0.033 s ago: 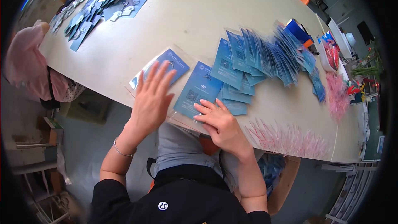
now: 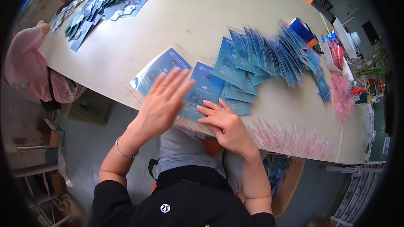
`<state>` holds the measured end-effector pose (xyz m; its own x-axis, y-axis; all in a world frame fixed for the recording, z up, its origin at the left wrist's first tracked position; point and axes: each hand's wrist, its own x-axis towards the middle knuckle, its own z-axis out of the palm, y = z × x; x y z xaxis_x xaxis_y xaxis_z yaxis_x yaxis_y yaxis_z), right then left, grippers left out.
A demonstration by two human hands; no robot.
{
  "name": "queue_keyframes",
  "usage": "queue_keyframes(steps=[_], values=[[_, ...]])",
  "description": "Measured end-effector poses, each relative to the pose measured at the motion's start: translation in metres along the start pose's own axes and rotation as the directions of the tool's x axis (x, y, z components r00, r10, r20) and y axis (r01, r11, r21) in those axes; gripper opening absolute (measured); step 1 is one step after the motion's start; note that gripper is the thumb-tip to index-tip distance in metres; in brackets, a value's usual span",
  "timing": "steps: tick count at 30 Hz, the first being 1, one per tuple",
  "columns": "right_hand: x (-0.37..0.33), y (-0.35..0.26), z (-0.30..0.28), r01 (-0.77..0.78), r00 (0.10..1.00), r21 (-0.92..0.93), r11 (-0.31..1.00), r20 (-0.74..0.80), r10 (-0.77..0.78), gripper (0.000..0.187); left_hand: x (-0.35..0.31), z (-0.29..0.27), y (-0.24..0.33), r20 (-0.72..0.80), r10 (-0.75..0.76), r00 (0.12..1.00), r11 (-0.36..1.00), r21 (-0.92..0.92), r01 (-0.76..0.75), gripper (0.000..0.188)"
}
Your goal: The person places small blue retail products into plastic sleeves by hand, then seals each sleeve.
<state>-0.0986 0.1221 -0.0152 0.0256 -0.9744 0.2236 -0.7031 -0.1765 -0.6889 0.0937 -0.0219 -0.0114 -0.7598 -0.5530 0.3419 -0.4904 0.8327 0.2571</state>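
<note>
A blue printed card in a clear plastic sleeve lies at the table's near edge. On its lower right part rest the fingertips of my right hand, fingers spread, thumb pointing left. My left hand is flat with its fingers stretched out, slightly blurred, over the lower left side of this card. Whether it touches the sleeve I cannot tell. Left of it lies a second sleeved blue card, partly hidden by my left fingers. Overlapping sleeved cards fan out to the right.
Pink-edged clear strips lie along the near right edge, beside a pink tangle. A blue tape roll stands behind the fanned cards. Loose blue cards with small white pieces are piled far left. Someone's pink sleeve is at the left.
My left hand has moved right and slightly down, off the left card and toward the middle one, uncovering more of the left card. My right hand is almost still.
</note>
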Motion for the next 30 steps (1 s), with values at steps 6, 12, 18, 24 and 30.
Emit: queue_keyframes(steps=[6, 12, 18, 24, 30], values=[[-0.026, -0.006, 0.002, -0.104, 0.94, 0.19, 0.976, -0.301, 0.159, 0.015, 0.001, 0.017, 0.025, 0.271, 0.269, 0.924, 0.963, -0.109, -0.248, 0.059], [-0.036, -0.018, 0.007, -0.233, 0.91, -0.203, 0.951, -0.392, 0.139, 0.016, -0.001, 0.018, 0.035, 0.241, 0.183, 0.953, 0.981, -0.11, -0.16, 0.065], [-0.041, -0.017, 0.01, -0.181, 0.961, -0.392, 0.902, -0.267, 0.077, 0.012, 0.005, 0.016, 0.04, 0.298, 0.2, 0.933, 0.978, -0.12, -0.171, 0.073], [-0.081, -0.05, 0.004, -0.088, 0.992, -0.118, 0.989, -0.099, 0.076, 0.014, 0.007, 0.02, 0.046, 0.285, 0.158, 0.945, 0.987, -0.08, -0.141, 0.073], [-0.219, 0.015, -0.129, -0.621, 0.132, 0.25, 0.743, -0.901, 0.413, 0.016, 0.001, 0.021, 0.038, 0.292, 0.11, 0.95, 0.994, -0.043, -0.101, 0.072]])
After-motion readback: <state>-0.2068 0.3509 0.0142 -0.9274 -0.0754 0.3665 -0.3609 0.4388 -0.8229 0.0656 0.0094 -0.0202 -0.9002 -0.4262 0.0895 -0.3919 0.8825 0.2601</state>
